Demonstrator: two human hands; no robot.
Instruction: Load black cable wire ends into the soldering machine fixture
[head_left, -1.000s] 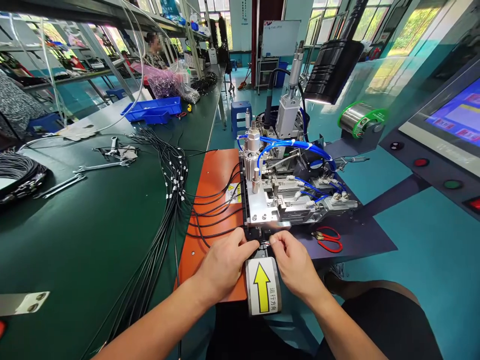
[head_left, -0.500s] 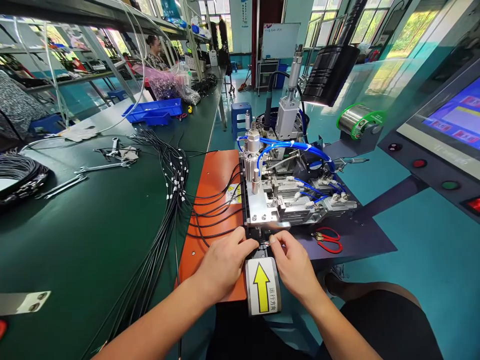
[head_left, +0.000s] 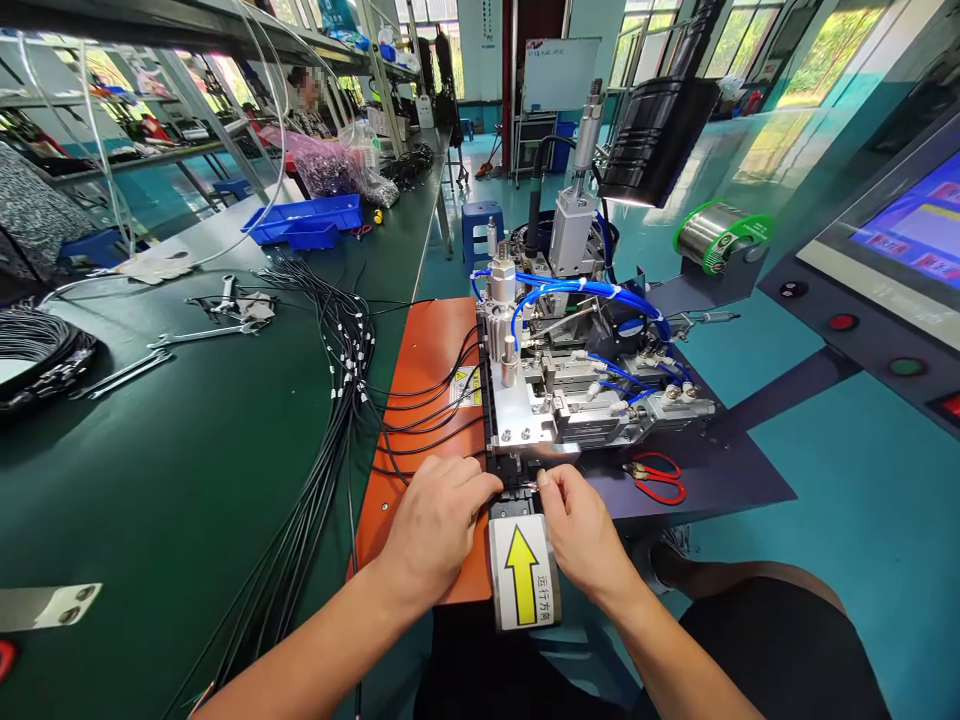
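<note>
My left hand (head_left: 442,515) is closed around a thin black cable, which mostly disappears under the fingers above the orange plate (head_left: 465,575). Its thumb and forefinger reach the black track (head_left: 516,507) at the front of a metal machine (head_left: 525,410). Across the track, my right hand (head_left: 581,525) pinches the cable's small, light-coloured wire ends (head_left: 533,487); the fingertips partly cover them. Just below both hands lies a white label with a yellow arrow (head_left: 523,580). Several black cables (head_left: 427,430) cross the orange plate into the machine's side.
Left on the green bench lie a cable bundle with white connectors (head_left: 349,370), wrenches (head_left: 202,335), a cable coil (head_left: 45,350) and blue trays (head_left: 307,220). Red-handled scissors (head_left: 660,480) rest right of the machine. A solder spool (head_left: 724,240) and control panel (head_left: 862,320) stand farther right.
My left hand has shifted slightly left, leaving a wider gap between its fingertips and my right hand's. My right hand stays nearly in place, still pinching at the track.
</note>
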